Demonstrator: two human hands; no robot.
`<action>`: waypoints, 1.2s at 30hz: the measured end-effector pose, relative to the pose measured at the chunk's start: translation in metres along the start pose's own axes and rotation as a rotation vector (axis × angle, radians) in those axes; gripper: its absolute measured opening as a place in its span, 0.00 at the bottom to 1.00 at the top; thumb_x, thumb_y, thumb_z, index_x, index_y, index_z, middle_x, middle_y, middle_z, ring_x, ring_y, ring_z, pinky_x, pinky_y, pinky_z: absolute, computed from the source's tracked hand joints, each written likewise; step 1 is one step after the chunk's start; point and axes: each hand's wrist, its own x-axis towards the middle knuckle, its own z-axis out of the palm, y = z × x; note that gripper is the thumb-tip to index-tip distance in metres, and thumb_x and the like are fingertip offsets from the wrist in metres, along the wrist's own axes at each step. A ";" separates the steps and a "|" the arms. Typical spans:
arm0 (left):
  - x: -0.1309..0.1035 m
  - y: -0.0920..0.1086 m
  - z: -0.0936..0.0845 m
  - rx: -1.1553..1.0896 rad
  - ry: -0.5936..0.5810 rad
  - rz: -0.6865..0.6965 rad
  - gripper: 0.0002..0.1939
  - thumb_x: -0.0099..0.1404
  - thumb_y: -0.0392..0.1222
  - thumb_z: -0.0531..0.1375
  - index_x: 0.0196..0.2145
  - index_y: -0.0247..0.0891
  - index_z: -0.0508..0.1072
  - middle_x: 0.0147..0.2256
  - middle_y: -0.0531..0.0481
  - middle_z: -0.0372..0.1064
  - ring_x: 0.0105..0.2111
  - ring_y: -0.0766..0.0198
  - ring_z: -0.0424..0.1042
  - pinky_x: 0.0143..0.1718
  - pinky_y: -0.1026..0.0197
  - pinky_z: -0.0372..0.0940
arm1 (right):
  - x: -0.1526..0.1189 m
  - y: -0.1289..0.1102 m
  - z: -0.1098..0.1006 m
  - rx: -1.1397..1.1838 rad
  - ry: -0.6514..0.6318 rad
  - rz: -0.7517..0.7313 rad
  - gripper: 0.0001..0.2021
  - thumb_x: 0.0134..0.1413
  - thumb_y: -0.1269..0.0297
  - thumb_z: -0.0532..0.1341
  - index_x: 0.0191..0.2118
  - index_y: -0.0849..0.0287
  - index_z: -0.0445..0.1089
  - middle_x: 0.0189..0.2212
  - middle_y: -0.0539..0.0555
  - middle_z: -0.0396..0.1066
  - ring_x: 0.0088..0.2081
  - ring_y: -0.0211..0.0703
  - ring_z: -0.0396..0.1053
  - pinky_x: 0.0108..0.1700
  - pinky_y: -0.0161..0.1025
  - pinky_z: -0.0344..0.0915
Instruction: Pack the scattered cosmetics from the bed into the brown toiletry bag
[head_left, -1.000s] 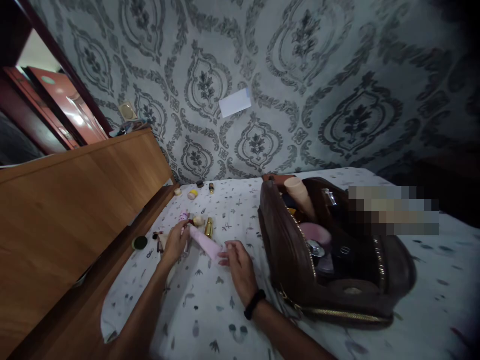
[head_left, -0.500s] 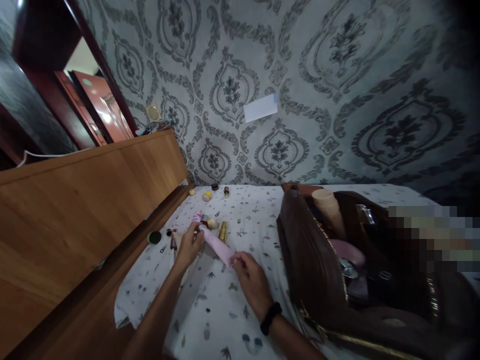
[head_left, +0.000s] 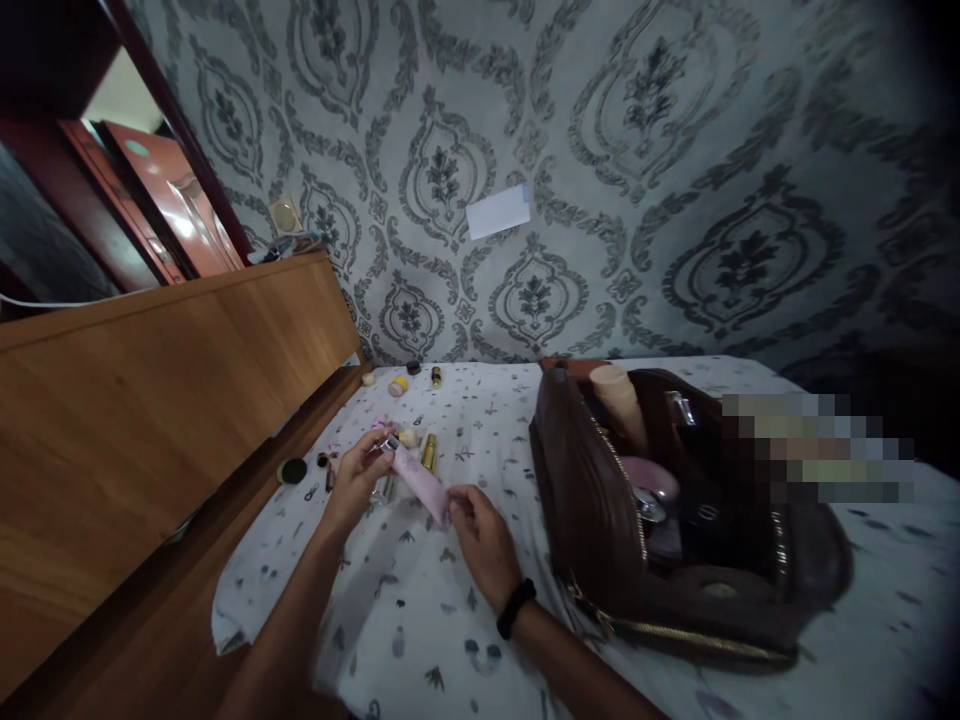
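A pink tube [head_left: 420, 482] with a silvery cap lies slanted between both hands above the bed. My left hand [head_left: 361, 478] pinches its capped end. At the other, flat end, the fingers of my right hand [head_left: 480, 535] are closed on the tube; a black band circles that wrist. Just beyond the tube stand a gold bottle [head_left: 429, 451] and a small cream-coloured jar [head_left: 409, 438]. To the right sits an open brown bag [head_left: 581, 500] holding a beige tube [head_left: 619, 405] and a pink item [head_left: 649, 479].
Small containers, one of them yellow-topped [head_left: 398, 386], stand near the patterned wall [head_left: 540, 290]. A dark green round item [head_left: 292, 471] is by the wooden headboard [head_left: 187, 370] at left. The patterned sheet [head_left: 420, 620] spreads beneath. A blurred patch covers something at right.
The view has shifted, so the bag and wall appear further left. Both hands still hold the tube, and its silvery cap shows more clearly beside my left fingers.
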 end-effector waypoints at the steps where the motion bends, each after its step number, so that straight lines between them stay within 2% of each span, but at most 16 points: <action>1: 0.000 0.001 0.000 -0.010 0.006 0.000 0.26 0.54 0.50 0.68 0.49 0.37 0.73 0.47 0.43 0.71 0.43 0.57 0.71 0.41 0.59 0.70 | 0.000 0.001 0.000 -0.004 0.024 -0.014 0.12 0.54 0.58 0.52 0.36 0.58 0.70 0.34 0.57 0.74 0.37 0.48 0.71 0.39 0.43 0.66; 4: 0.003 0.000 -0.001 -0.072 0.013 -0.007 0.27 0.54 0.49 0.68 0.50 0.37 0.73 0.46 0.42 0.72 0.42 0.58 0.72 0.41 0.59 0.69 | 0.000 0.004 0.002 0.011 0.052 -0.019 0.13 0.53 0.58 0.53 0.38 0.58 0.70 0.36 0.57 0.74 0.38 0.49 0.71 0.39 0.43 0.65; 8: 0.009 -0.007 -0.002 -0.186 -0.013 -0.021 0.26 0.54 0.49 0.68 0.50 0.38 0.74 0.43 0.45 0.72 0.40 0.60 0.72 0.41 0.60 0.69 | 0.002 0.006 0.003 0.142 -0.032 0.078 0.16 0.54 0.54 0.53 0.39 0.59 0.70 0.25 0.52 0.71 0.25 0.43 0.67 0.27 0.38 0.62; 12: 0.013 -0.016 0.002 -0.249 -0.008 -0.041 0.25 0.55 0.48 0.68 0.50 0.39 0.74 0.44 0.45 0.73 0.43 0.60 0.72 0.42 0.61 0.68 | 0.005 0.003 0.002 0.281 -0.006 0.130 0.15 0.49 0.53 0.57 0.36 0.60 0.70 0.18 0.48 0.67 0.18 0.39 0.61 0.20 0.35 0.57; 18: 0.009 -0.030 0.008 -0.351 0.066 -0.048 0.26 0.54 0.48 0.69 0.50 0.40 0.73 0.41 0.47 0.74 0.42 0.62 0.72 0.43 0.63 0.68 | 0.005 0.000 0.001 0.321 0.001 0.143 0.13 0.46 0.55 0.59 0.33 0.59 0.69 0.23 0.50 0.71 0.21 0.40 0.67 0.24 0.37 0.65; 23: 0.007 -0.038 0.005 -0.327 0.148 -0.012 0.25 0.54 0.50 0.69 0.49 0.42 0.73 0.36 0.50 0.72 0.37 0.63 0.73 0.38 0.64 0.68 | 0.003 0.001 0.003 0.293 -0.035 0.107 0.10 0.46 0.57 0.61 0.33 0.59 0.69 0.27 0.52 0.73 0.28 0.44 0.72 0.31 0.39 0.68; 27: 0.007 -0.038 0.003 -0.404 0.168 0.003 0.24 0.53 0.48 0.70 0.47 0.42 0.74 0.39 0.50 0.73 0.37 0.62 0.74 0.41 0.61 0.70 | 0.001 -0.004 0.003 0.349 -0.081 0.102 0.16 0.46 0.50 0.64 0.33 0.58 0.69 0.30 0.52 0.73 0.31 0.44 0.72 0.36 0.40 0.69; 32: 0.005 -0.033 0.003 -0.515 0.133 0.031 0.22 0.57 0.48 0.68 0.49 0.43 0.71 0.41 0.48 0.75 0.42 0.59 0.76 0.51 0.53 0.67 | -0.003 -0.016 0.005 0.537 -0.229 0.307 0.27 0.45 0.38 0.63 0.38 0.59 0.67 0.32 0.55 0.73 0.31 0.45 0.75 0.31 0.38 0.70; 34: 0.003 -0.031 0.003 -0.547 0.117 0.048 0.21 0.58 0.46 0.68 0.48 0.42 0.71 0.42 0.48 0.75 0.45 0.59 0.75 0.55 0.52 0.64 | -0.003 -0.016 0.005 0.605 -0.278 0.349 0.28 0.44 0.39 0.64 0.40 0.59 0.66 0.31 0.55 0.74 0.30 0.45 0.75 0.28 0.36 0.67; 36: 0.001 -0.030 0.003 -0.558 0.100 0.045 0.20 0.58 0.45 0.67 0.48 0.42 0.71 0.43 0.47 0.75 0.47 0.58 0.74 0.57 0.52 0.63 | -0.003 -0.013 0.005 0.623 -0.275 0.322 0.28 0.42 0.42 0.67 0.41 0.59 0.66 0.28 0.53 0.73 0.29 0.43 0.74 0.27 0.34 0.64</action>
